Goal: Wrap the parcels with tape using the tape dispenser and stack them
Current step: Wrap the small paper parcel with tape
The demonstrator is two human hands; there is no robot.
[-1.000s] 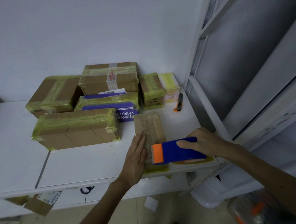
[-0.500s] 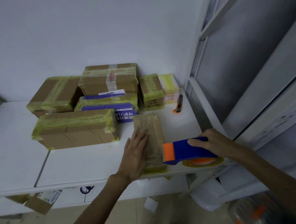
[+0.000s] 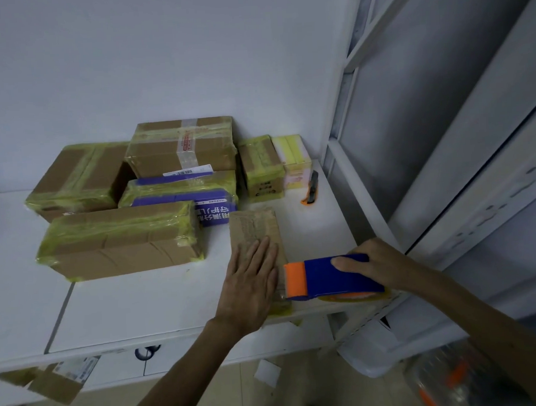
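The left hand [image 3: 251, 284] lies flat, fingers straight, pressing a slim brown cardboard parcel [image 3: 255, 231] near the white tabletop's [image 3: 141, 302] front edge. Just right, the right hand [image 3: 377, 267] grips a blue-and-orange plastic tape dispenser [image 3: 326, 277] against the parcel's side.

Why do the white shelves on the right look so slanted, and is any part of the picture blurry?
Head view: the wide-angle lens tilts and bows the shelving frame near the edge; the light is dim and bluish, with one brighter patch on the table beside the utility knife; the plastic clutter at bottom right is blurred, the taped parcels fairly sharp.
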